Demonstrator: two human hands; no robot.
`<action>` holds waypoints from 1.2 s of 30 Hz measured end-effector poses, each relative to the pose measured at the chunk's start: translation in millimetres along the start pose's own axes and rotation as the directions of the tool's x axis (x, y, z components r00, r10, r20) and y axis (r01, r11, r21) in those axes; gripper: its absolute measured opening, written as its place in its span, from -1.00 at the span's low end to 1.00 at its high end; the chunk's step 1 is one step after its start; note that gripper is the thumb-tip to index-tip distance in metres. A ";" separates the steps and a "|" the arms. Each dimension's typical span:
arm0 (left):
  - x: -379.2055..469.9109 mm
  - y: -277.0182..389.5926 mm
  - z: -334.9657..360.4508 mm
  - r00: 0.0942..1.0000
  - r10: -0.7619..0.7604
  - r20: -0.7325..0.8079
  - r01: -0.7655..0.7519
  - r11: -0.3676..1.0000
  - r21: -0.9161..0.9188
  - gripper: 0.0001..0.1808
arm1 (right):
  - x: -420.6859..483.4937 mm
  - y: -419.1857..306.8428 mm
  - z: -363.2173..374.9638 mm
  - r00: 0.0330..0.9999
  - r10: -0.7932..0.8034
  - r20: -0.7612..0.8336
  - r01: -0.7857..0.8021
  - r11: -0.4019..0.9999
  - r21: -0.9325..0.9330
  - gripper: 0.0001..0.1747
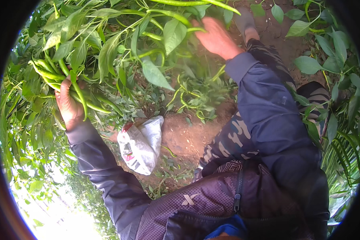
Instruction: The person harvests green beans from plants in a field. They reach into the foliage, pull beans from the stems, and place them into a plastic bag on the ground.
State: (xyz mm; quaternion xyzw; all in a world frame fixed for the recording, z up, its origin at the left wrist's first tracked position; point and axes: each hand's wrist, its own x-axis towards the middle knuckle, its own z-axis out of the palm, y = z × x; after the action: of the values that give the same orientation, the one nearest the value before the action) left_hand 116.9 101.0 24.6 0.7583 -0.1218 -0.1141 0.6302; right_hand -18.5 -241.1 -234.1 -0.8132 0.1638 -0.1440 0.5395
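A bunch of long green chili peppers [48, 72] is gripped in my left hand [69, 105], among the leaves at the left. Several peppers stick out past the fingers on both sides of that hand. Up at the top, my right hand [216, 37] reaches into a pepper plant [108, 39]. Its fingertips are at a curved green pepper [175, 15] and a thinner pepper tip [197, 29]. Blur and foliage partly hide those fingers, so whether they hold the pepper is unclear. Other long peppers [225, 6] hang just above the right hand.
A crumpled white plastic bag [141, 144] with red print sits on the brown soil [183, 135] between my arms. Low plants with thin peppers [186, 96] grow beyond it. More pepper foliage [309, 64] lines the right side, close to my bent legs [234, 135].
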 end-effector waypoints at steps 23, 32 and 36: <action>-5.8 2.7 29.8 0.997 0.010 0.083 -0.012 1.000 0.027 -0.68 | -66.5 104.3 63.6 0.918 0.289 0.272 -0.062 0.782 -0.621 -0.67; 6.4 -3.8 47.8 0.984 0.064 0.166 -0.055 0.997 -0.059 -0.65 | -220.4 -87.7 93.2 0.337 0.075 0.939 -0.811 0.529 0.249 -0.44; 9.5 -5.1 49.0 0.990 0.054 0.131 -0.058 0.998 0.021 -0.65 | -213.2 -115.2 75.3 0.568 -0.029 0.823 -0.823 -0.053 0.566 -0.42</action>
State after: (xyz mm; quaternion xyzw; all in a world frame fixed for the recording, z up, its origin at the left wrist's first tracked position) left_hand 110.0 53.3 10.5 0.7533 -0.1855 -0.1443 0.6142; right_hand -167.7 -46.6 -168.1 -0.1362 0.0953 0.2516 0.9534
